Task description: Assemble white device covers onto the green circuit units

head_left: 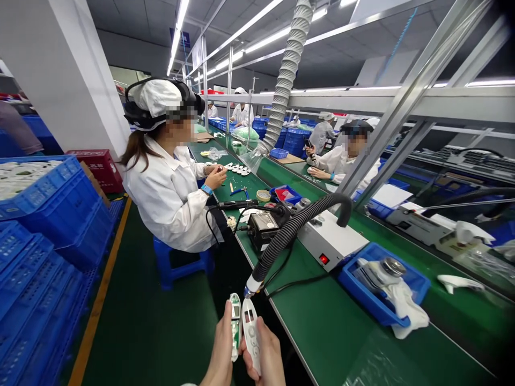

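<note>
My left hand [220, 346] is closed around a white half-shell with a green circuit board [235, 328] and a small grey display. Close beside it, my right hand [270, 354] grips a white plastic cover [251, 335] with a dark window and round buttons. Both pieces are held upright, side by side, at the bench's near edge. Just above their tops ends a black corrugated hose [298, 228] with a white and blue nozzle [253, 285]. Whether the nozzle touches either piece I cannot tell.
A grey box with a red switch [324, 259] stands on the green bench [309, 313]. Right of it is a blue tray [354, 287] with a cloth and a metal-lidded container. A seated co-worker [164, 187] is at left, near stacked blue crates [36, 284]. A white shell [458, 282] lies right.
</note>
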`<state>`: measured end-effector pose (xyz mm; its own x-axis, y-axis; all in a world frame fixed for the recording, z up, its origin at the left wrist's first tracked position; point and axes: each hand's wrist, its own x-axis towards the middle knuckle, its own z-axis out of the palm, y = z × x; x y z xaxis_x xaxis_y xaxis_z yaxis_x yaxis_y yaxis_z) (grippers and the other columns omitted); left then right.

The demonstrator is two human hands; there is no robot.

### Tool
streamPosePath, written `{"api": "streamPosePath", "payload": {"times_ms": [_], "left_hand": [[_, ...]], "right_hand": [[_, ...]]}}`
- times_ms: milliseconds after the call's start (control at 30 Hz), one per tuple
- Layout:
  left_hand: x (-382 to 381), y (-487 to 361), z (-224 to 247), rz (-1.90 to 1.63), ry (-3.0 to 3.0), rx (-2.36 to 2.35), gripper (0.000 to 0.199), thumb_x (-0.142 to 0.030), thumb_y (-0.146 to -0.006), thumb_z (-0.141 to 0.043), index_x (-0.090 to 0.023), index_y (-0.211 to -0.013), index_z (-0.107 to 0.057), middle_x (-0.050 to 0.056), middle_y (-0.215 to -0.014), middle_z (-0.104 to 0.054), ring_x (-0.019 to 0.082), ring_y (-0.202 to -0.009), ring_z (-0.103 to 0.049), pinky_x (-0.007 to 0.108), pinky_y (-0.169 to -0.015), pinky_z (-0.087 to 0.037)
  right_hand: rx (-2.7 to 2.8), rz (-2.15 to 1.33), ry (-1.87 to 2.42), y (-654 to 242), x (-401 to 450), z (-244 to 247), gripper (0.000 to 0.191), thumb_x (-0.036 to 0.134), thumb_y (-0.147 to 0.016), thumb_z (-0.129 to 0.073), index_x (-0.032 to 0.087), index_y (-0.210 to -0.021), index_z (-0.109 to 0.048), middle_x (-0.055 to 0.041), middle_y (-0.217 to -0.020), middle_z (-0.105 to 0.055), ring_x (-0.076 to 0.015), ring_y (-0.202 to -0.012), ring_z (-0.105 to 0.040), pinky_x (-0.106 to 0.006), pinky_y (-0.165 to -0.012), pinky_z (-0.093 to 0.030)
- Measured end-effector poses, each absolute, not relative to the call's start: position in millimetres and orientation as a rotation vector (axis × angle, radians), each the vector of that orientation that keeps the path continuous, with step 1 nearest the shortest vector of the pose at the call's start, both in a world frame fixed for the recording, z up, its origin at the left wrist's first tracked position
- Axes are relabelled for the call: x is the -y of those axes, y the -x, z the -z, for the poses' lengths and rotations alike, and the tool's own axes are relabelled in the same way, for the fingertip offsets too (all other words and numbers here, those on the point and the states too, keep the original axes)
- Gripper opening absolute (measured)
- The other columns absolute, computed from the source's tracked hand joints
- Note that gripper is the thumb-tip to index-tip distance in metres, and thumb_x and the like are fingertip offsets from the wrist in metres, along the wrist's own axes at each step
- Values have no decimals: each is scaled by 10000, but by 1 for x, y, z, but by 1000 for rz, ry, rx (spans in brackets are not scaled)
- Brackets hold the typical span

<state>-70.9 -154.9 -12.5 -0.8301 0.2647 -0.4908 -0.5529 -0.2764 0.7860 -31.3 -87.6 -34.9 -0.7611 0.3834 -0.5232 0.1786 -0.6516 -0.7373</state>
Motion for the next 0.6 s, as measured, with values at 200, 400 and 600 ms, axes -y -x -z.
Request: {"api": "streamPosePath", "payload": {"times_ms": [200, 400, 600], "left_hand": [[172, 81, 10, -2160, 451, -1522, 573, -771, -685, -538, -199, -654, -560, -53, -443, -465, 126, -382, -421, 260, -406, -334], [183, 82, 20, -2143, 527, -1558, 598, -764, -696, -531, -176, -754, -626, -28, -506, -539, 152, -439, -492, 279, -455, -382], [170, 74, 15, -2115, 405, -1500, 595, -752, -709, -535, -172, -798, -634, -48, -471, -497, 140, -428, -457, 264, -459, -352]], "right_hand": [[1226, -2621, 926, 53, 105, 18, 579, 717, -603, -704, 147, -646, -608, -12, -428, -568, -51, -270, -363, -149, -279, -156], [1175, -2658, 936, 51, 112, 15, 581, 698, -631, -705, 131, -730, -631, -7, -447, -577, -46, -288, -372, -139, -282, -165], [1191, -2608, 893, 36, 99, 21, 591, 702, -662, -685, 129, -800, -645, -13, -485, -601, -45, -298, -382, -131, -282, -169]]}}
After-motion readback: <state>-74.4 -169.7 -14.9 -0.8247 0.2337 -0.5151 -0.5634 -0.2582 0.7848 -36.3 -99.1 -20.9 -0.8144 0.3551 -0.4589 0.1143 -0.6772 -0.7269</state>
